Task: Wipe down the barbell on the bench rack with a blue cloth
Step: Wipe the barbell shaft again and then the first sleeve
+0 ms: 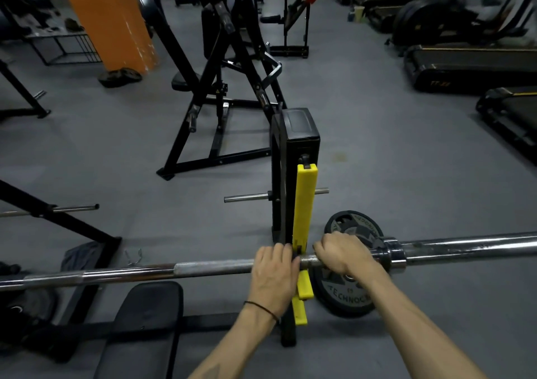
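Note:
A steel barbell [203, 269] runs across the lower part of the head view, resting on the bench rack's yellow-lined upright [303, 210]. My left hand [274, 274] grips the bar just left of the upright, fingers curled over it. My right hand [340, 255] grips the bar just right of the upright, beside the bar's collar [395, 255]. No blue cloth shows in either hand or anywhere in view.
A black bench pad [145, 329] lies below the bar. A weight plate [353, 297] leans against the rack behind my right hand. Grey cloth [78, 258] lies on the floor at left. Black machines [220, 87] stand ahead, treadmills [470, 64] at right.

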Tool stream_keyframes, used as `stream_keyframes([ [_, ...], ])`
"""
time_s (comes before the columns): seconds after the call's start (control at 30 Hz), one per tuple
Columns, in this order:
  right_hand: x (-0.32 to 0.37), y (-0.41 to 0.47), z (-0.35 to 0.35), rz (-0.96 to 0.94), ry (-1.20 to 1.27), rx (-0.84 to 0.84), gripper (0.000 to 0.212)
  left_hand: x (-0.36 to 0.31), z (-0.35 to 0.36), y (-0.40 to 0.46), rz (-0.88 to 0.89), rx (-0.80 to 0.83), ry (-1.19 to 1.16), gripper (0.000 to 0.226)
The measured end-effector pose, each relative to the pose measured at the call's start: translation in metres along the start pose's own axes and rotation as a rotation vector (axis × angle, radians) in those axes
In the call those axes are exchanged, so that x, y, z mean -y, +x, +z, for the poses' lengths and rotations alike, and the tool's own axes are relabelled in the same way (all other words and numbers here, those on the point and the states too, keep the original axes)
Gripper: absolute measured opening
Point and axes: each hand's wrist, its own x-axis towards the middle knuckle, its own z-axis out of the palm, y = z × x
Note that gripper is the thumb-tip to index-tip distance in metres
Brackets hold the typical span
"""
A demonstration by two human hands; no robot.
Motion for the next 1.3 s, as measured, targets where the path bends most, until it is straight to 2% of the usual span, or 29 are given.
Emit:
stream_keyframes([
  [0.07,0.000,-0.008,0.022,-0.043,-0.035,-0.293,0.037,0.003,-0.007,-0.005,0.026,-0.042,-0.047,0.035],
  [0.13,-0.006,-0.019,0.049,-0.122,-0.022,-0.589,0.038,0.031,-0.012,-0.020,0.136,-0.060,-0.046,0.039],
  [0.17,-0.010,-0.022,0.059,-0.174,-0.011,-0.654,0.033,0.050,-0.016,-0.027,0.156,-0.068,-0.055,0.039],
  [0.23,-0.017,-0.025,0.069,-0.251,-0.031,-0.665,0.025,0.088,-0.027,-0.040,0.131,-0.103,-0.055,0.036],
  [0.33,-0.019,-0.023,0.070,-0.267,-0.093,-0.617,0.035,0.114,-0.041,-0.048,0.076,-0.100,-0.026,0.029],
  [0.43,-0.011,-0.016,0.063,-0.202,-0.144,-0.638,0.035,0.080,-0.030,-0.032,-0.030,-0.138,-0.073,0.023],
  [0.5,-0.010,-0.010,0.057,-0.162,-0.158,-0.645,0.042,0.040,-0.015,-0.013,0.004,-0.159,-0.079,0.022],
  [0.57,-0.010,-0.007,0.059,-0.133,-0.199,-0.589,0.040,0.008,-0.007,0.001,0.038,-0.138,-0.065,0.025],
  [0.63,-0.009,-0.007,0.052,-0.129,-0.239,-0.452,0.026,0.002,-0.007,0.003,0.028,-0.118,-0.059,0.027],
  [0.7,-0.005,-0.008,0.030,-0.117,-0.224,-0.258,0.013,0.024,-0.013,-0.007,0.098,-0.103,-0.091,0.031],
  [0.8,-0.001,0.001,0.001,-0.095,-0.039,0.124,0.007,0.075,-0.023,-0.028,0.185,-0.101,-0.159,0.036],
  [0.87,-0.001,0.005,-0.008,-0.061,0.052,0.247,0.013,0.108,-0.029,-0.043,0.207,-0.113,-0.162,0.038],
  [0.93,-0.002,0.004,-0.007,-0.054,0.069,0.260,0.012,0.135,-0.036,-0.058,0.216,-0.123,-0.139,0.039],
  [1.0,-0.003,-0.004,0.006,-0.076,-0.018,0.074,0.011,0.143,-0.043,-0.064,0.177,-0.146,-0.120,0.037],
  [1.07,0.002,-0.012,0.034,-0.041,-0.127,-0.280,0.019,0.127,-0.039,-0.056,0.083,-0.150,-0.135,0.030],
  [1.13,0.017,-0.018,0.061,-0.003,-0.119,-0.563,0.022,0.088,-0.031,-0.034,0.013,-0.163,-0.159,0.020],
  [1.23,0.034,-0.018,0.079,-0.008,-0.098,-0.741,0.015,0.020,-0.018,-0.004,0.105,-0.134,-0.149,0.013],
  [1.3,0.026,-0.013,0.074,-0.038,-0.114,-0.758,0.011,0.000,-0.014,0.003,0.142,-0.132,-0.146,0.013],
])
